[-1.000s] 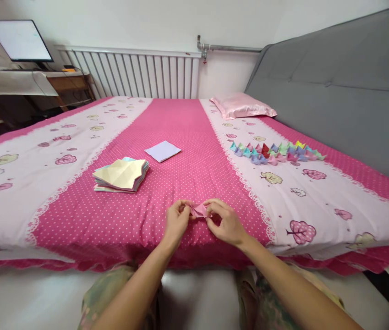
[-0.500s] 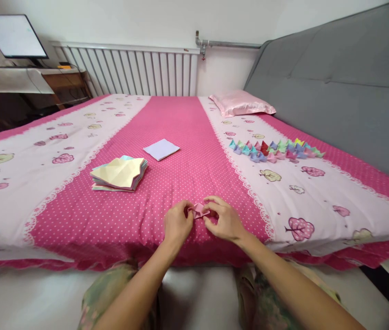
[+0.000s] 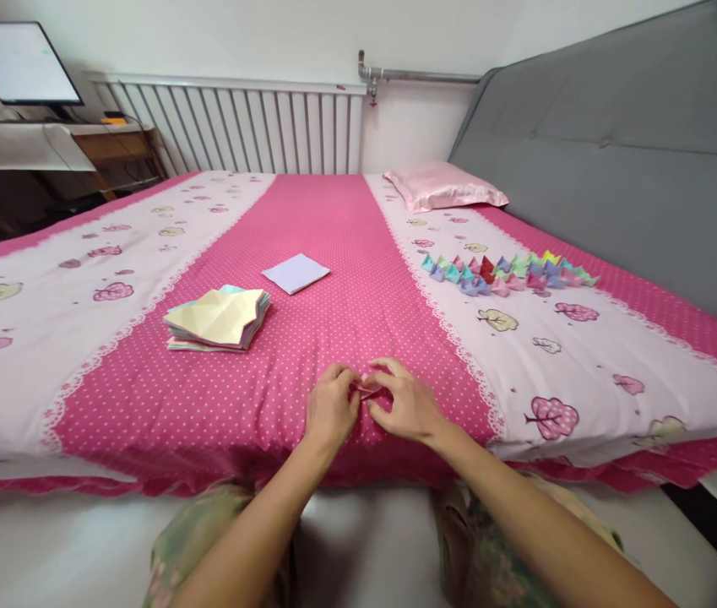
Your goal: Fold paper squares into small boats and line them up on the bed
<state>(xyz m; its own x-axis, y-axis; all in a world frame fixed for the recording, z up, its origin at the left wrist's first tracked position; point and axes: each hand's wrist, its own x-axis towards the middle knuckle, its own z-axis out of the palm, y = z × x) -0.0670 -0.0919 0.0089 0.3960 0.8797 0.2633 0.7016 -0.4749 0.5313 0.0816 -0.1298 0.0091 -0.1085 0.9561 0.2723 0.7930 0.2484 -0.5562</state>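
Pink folded paper [image 3: 369, 392], yellow-topped creased-paper stack [image 3: 219, 319], lilac paper square [image 3: 296, 274] and multicoloured folded-paper shapes [image 3: 516, 284] brighten a fabric bedspread [image 3: 326, 219] striped dotted magenta and tree-printed white.

Small folded pink paper [image 3: 369, 392], partly hidden

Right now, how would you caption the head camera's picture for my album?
Left hand and right hand hold pink paper over a dotted bedspread, colourful folded shapes beyond.

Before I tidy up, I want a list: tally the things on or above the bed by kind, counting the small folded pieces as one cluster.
Cream-topped paper stack: 1
Lilac paper square: 1
Cluster of folded pieces: 1
Pink paper between left hand and right hand: 1
Pillow: 1
Total: 5
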